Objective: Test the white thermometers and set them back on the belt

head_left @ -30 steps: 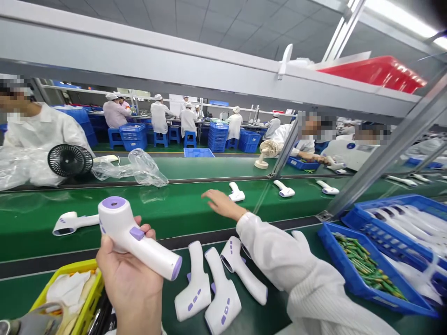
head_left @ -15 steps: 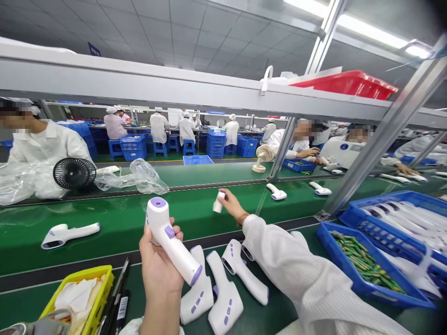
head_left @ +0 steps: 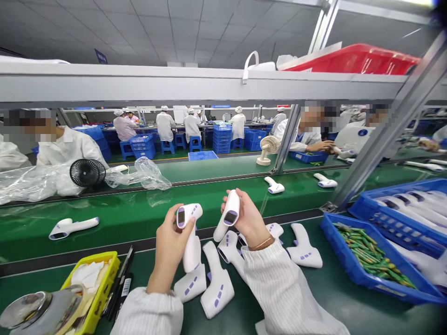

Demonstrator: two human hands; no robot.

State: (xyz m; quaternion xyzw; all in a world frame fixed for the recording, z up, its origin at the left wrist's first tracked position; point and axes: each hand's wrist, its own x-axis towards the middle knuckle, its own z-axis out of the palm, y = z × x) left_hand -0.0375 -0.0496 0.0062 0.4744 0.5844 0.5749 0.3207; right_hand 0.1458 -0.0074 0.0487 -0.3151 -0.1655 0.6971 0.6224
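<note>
Both hands pulled in close since half a second ago, each one now holding up a thermometer, screens facing the camera.

Left hand (head_left: 171,244) is wrapped around the handle of a white pistol-shaped infrared thermometer with purple screen (head_left: 188,230), lower centre of frame; right hand (head_left: 246,216) is closed on a second white thermometer (head_left: 226,218) it grabbed off the green conveyor belt (head_left: 139,218). Just below them a bunch of spare white thermometers (head_left: 216,284) lie face down on the bench. Further out: a yellow plastic tray (head_left: 99,291) lower left, a blue bin of green parts (head_left: 363,256) lower right, a lone thermometer on the belt (head_left: 71,227) at left, and a black desk fan (head_left: 87,173) behind it.
</note>
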